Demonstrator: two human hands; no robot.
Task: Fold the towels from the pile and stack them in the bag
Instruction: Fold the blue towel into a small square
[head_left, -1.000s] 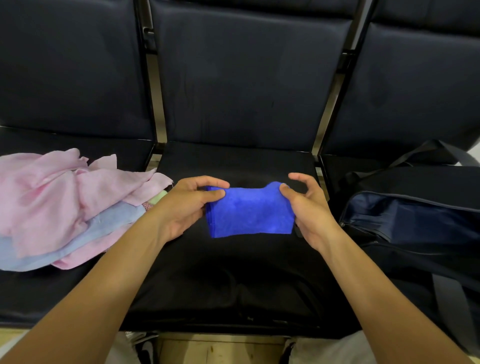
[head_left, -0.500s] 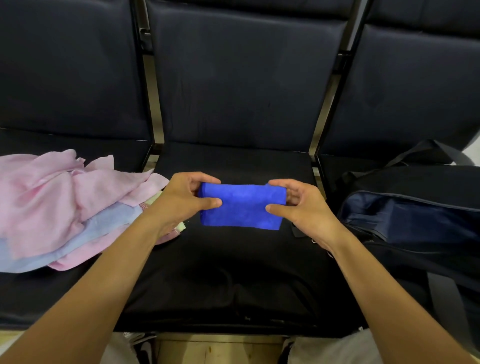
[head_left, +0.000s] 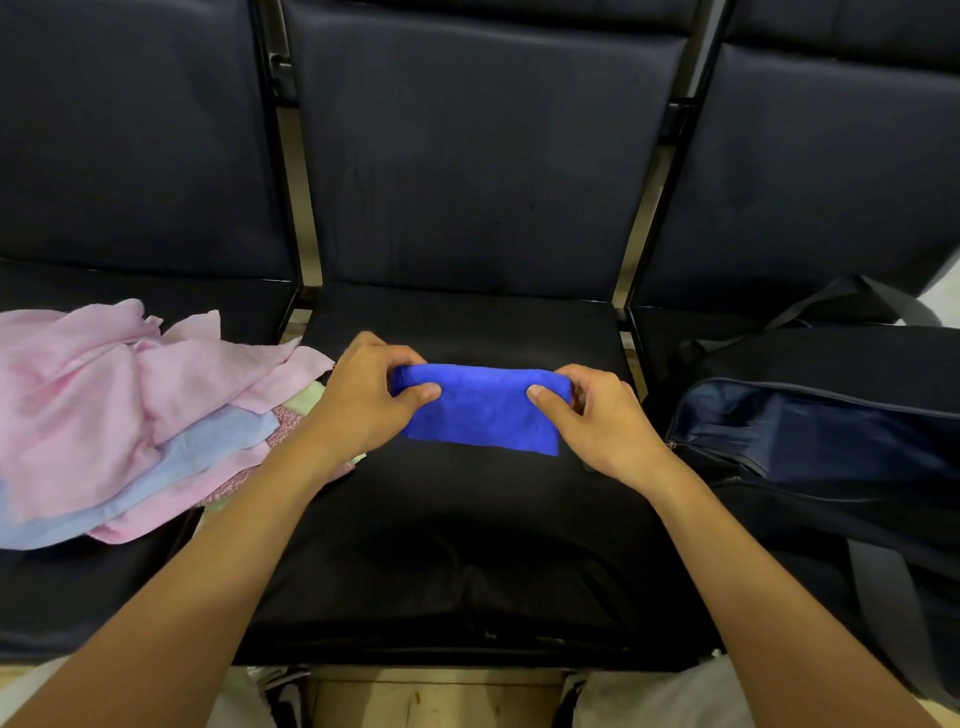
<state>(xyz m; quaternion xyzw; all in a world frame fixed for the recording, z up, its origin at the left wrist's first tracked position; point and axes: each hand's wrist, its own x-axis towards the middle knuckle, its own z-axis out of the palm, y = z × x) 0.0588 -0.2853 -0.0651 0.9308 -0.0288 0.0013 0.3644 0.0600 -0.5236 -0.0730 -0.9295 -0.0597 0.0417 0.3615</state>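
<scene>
Blue towel (head_left: 480, 408) folded into a small oblong, held over the back half of the middle seat (head_left: 467, 545). Left hand (head_left: 363, 400) at its 9 o'clock end, thumb on the near face and fingers curled round the top edge, pinching it. Right hand (head_left: 597, 421) at the 3 o'clock end, gripping likewise, thumb in front and fingers curled behind. Lower edge hanging free, close above the cushion. Pile (head_left: 130, 415) of pink, pale blue and light green cloths on the seat at 9 o'clock, one pink corner touching the left wrist. Dark bag (head_left: 831, 441) on the seat at 3 o'clock, zip mouth gaping, navy lining showing.
</scene>
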